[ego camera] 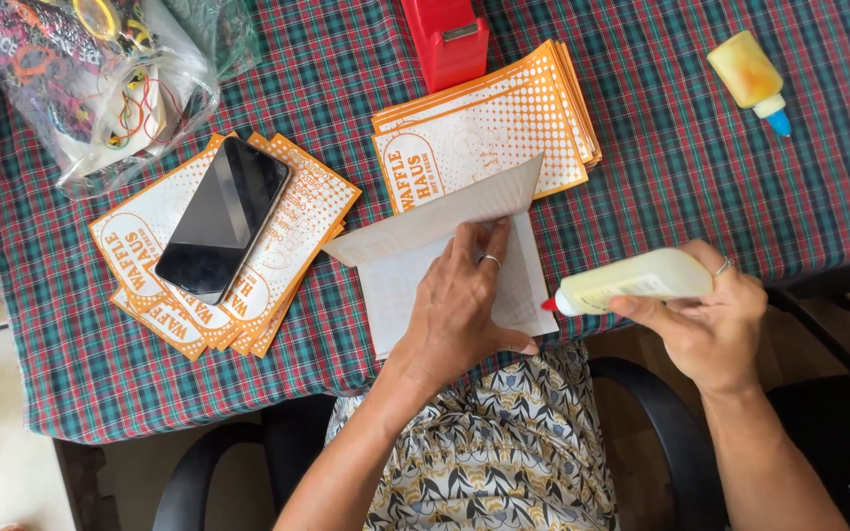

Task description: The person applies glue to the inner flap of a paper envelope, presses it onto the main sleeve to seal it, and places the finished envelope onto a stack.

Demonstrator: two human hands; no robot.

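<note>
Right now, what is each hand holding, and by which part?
The right hand grips a glue bottle around its body, red tip pointing left. The left hand holds nothing; it presses flat on a folded white paper.

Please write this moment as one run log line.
left hand: pressing folded paper sheet | right hand: holding glue bottle, red tip at sheet edge | surface: plaid tablecloth

Plaid-clothed table (700,177), black chair (248,462), pale floor (2,462)
</note>
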